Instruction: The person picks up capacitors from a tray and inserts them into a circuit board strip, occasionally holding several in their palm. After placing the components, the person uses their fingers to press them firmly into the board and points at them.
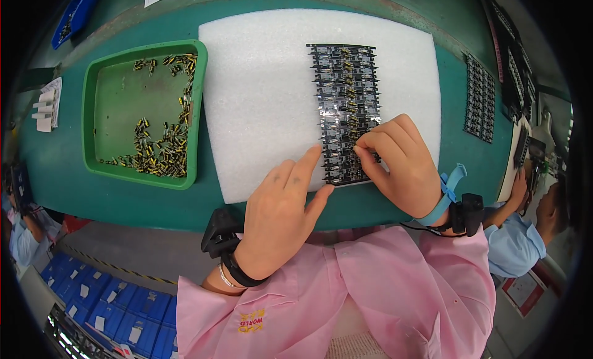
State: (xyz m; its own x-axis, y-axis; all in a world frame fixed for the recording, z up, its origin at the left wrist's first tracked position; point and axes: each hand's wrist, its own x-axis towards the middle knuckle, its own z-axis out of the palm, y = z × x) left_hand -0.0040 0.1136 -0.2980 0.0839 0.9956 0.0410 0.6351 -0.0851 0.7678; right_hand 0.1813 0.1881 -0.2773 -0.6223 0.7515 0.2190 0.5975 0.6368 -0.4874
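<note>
A panel of narrow black circuit boards (333, 87) lies on a white foam sheet (262, 81) in front of me. Small yellow-and-black cylindrical components run down the middle of the panel in a column. My left hand (277, 211) is open, its index fingertip at the panel's lower left edge and its thumb by the bottom corner. Over the lower right part of the panel, my right hand (404, 167) pinches thumb and index finger together. Whatever is between those fingertips is too small to make out. The right hand covers part of the panel's right edge.
Left of the foam stands a green tray (201, 106) holding many loose cylindrical components (164, 149). A blue bin (75, 16) is at the far left. Another board panel (479, 100) lies on the right. A co-worker (519, 242) sits at the right; blue boxes (117, 303) stand lower left.
</note>
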